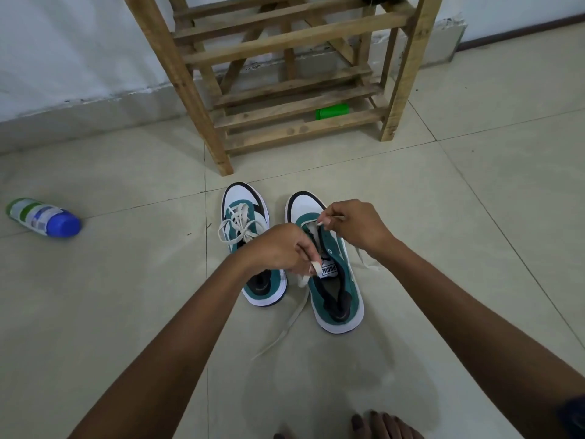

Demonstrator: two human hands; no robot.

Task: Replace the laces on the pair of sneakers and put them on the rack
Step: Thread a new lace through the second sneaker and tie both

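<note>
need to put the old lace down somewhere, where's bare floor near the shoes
Bare tile lies left of the left shoe, out to the bottle, and right of the right shoe, past the lace end there. Crowded: the gap between the shoes, where both hands work, and the strip up to the rack.

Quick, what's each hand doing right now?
Left hand: pinching the flat cream shoelace beside the right-side green-and-white sneaker.
Right hand: pinching the same lace near the toe eyelets.
</note>
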